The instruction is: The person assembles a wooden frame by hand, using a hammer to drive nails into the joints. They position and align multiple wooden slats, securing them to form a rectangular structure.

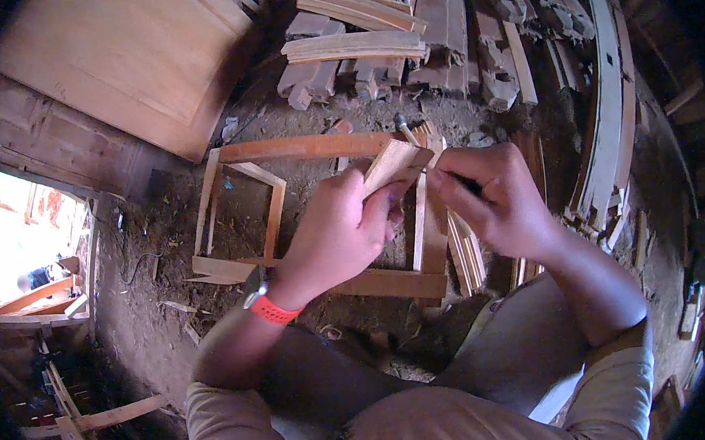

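Observation:
My left hand (332, 225), with a red-strapped watch on the wrist, grips a short light wooden piece (388, 165) in front of me. At the far end of that piece my right hand (494, 198) is closed in a pinch. Something small and thin is at its fingertips, too hard to make out. Below and beyond both hands a wooden frame (306, 147) lies on the ground, partly hidden by my left arm. A smaller frame piece (277, 217) stands within its left side. Just behind the held piece shows a tool with a dark end (401, 122).
Stacked planks (436, 18) lie at the far side, with long boards (606, 104) to the right. Thin strips (467, 253) rest by my right knee. A wooden panel (128, 56) leans far left, above a bright opening (39, 234). Scraps litter the dirt floor.

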### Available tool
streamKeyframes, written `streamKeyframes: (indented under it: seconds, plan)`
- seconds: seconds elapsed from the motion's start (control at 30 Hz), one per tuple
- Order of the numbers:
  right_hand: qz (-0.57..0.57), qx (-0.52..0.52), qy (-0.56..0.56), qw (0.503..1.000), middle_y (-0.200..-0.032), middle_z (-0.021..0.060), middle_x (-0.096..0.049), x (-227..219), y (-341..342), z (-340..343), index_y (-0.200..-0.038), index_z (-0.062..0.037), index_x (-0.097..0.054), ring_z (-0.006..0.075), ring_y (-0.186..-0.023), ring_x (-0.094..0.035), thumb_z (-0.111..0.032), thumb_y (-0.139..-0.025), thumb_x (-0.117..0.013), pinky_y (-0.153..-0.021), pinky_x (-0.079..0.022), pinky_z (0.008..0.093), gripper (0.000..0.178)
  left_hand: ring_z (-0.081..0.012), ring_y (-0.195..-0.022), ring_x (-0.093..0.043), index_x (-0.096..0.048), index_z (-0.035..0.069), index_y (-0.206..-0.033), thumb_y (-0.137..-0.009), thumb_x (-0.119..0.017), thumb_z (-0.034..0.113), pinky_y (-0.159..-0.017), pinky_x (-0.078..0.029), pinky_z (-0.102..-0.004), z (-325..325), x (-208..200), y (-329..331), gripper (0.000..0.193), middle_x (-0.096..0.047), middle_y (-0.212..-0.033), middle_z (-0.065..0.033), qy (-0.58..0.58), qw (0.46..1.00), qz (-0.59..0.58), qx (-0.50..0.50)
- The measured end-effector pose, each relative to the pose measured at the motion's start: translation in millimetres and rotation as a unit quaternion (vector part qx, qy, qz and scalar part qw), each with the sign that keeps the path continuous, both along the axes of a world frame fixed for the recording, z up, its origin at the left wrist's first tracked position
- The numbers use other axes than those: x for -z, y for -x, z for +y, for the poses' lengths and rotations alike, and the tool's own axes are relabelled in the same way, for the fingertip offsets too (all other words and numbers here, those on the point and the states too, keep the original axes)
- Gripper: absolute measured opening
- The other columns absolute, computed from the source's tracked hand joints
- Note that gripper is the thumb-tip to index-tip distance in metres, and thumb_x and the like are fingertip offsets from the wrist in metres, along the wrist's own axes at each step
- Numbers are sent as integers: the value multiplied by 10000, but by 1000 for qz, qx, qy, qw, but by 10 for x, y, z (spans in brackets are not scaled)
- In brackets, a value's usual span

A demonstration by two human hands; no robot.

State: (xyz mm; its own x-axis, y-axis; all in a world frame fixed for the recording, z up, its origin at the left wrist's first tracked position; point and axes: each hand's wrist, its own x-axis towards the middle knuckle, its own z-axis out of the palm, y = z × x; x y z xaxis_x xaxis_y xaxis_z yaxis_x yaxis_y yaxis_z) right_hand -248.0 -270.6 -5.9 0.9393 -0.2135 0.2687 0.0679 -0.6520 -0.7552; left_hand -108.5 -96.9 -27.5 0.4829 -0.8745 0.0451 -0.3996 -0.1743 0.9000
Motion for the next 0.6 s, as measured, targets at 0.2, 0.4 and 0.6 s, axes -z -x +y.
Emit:
streamKeyframes:
  seconds: [0.2,0.4,0.6]
  plan:
    - [-78,6,133,988,-649,187,-563,168,61,263,-812,3,-554,365,-540,-604,-70,-835,-697,-516,-471,451,162,-283,-677,-716,-603,-59,-950,-963,-576,48,-597,-539,-396,-22,109,-14,111,-690,-761,-194,30,995,-99,12]
    - [22,12,-18,1000,-656,202,-586,-15,8,45,-755,23,-598,311,-544,-601,-69,-850,-645,-568,-487,415,141,-310,-648,-722,-582,-80,-886,-972,-580,54,-564,-538,-422,40,181,-14,159,-689,-719,-195,6,1000,9,9]
    - [-89,-25,123,988,-645,170,-601,134,57,236,-782,3,-586,344,-593,-635,-73,-826,-683,-553,-518,435,131,-271,-639,-723,-586,-78,-870,-979,-574,52,-538,-530,-383,71,-9,-27,170,-691,-711,-182,45,999,25,11]
